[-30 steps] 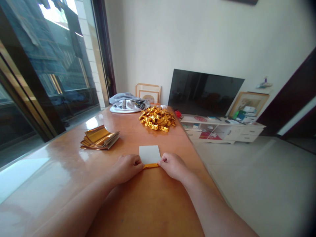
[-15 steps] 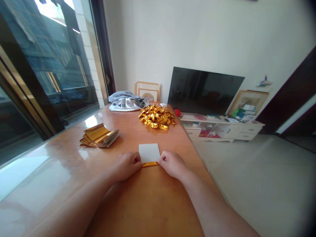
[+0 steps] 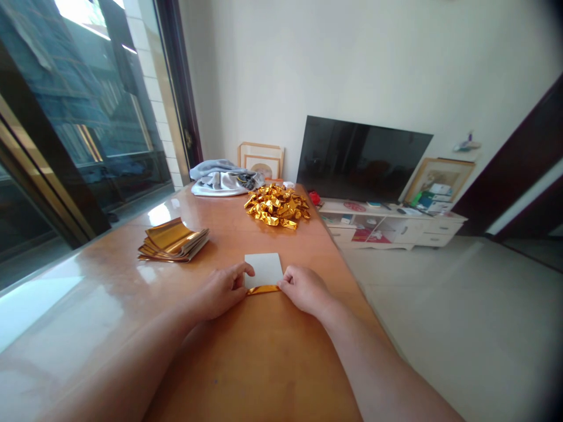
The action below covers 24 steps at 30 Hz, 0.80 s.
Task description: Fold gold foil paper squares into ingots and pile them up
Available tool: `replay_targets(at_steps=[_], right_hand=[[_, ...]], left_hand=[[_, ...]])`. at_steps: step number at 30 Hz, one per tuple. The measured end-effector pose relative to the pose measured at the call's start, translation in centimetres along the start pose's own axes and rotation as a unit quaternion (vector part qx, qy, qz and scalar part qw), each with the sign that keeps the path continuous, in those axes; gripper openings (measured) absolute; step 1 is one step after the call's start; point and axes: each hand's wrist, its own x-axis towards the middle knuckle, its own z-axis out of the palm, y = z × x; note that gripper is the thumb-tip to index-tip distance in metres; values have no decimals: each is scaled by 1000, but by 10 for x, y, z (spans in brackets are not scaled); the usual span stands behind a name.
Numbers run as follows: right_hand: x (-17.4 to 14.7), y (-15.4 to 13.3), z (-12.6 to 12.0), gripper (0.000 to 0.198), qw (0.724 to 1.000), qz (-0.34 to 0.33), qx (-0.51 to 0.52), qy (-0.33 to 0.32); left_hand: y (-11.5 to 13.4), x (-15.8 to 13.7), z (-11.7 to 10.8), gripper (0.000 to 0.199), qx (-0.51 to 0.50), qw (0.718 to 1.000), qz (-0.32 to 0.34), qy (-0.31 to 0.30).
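Note:
A small sheet of foil paper [image 3: 264,268] lies on the table, pale side up, with a narrow gold strip folded over along its near edge. At the strip's left end, the thumb of my left hand [image 3: 225,288] touches the paper. My left index finger is raised apart from the thumb and reaches over the pale side. My right hand [image 3: 304,288] is closed, pinching the right end of the gold fold between thumb and fingers. Farther off lie a pile of folded gold foil pieces [image 3: 278,205] and, to the left, a stack of gold foil sheets [image 3: 173,240].
The glossy wooden table [image 3: 246,357] ends at a right edge beside the tiled floor. Bundled grey cloth [image 3: 224,179] sits at its far end. Beyond stand a television [image 3: 363,161] and a low white cabinet [image 3: 411,231]. A glass door [image 3: 88,117] is at left.
My left index finger has lifted off the fold and opened away from the thumb. My right hand keeps its pinch. The whole view has shifted slightly.

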Motion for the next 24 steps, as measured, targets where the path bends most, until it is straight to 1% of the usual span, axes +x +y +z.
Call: replay_targets(at_steps=[4,6,8,10,15,18,22,24], right_hand=[[-1,-1,0,20,1000,-1,-5,3],[-1,-1,-1,20,1000,-1,-3,3],[-2,-2,-1,20,1000,1,-3,1],[-2,-3,-2,20,1000,4,-6,-2],[-1,-3,-2,20,1000,4,-18,-1],[-1,-3,-2,20,1000,4,-20,-6],[-2,-4,-3,19,1000,4,-16,-11],[-2,-5,-3,19,1000,7,-18,-15]], left_hand=[[6,-1,-4,28,13,998,57,11],[13,-1,-8,28,26,996,89,0],[18,-2,-12,32,39,991,124,-18],[21,-2,-14,36,52,988,143,-27],[20,-1,-13,41,91,987,130,-27],[26,-2,-12,42,111,985,133,-22],[40,-5,-12,32,125,980,151,-35],[45,-6,-11,27,132,980,140,-45]])
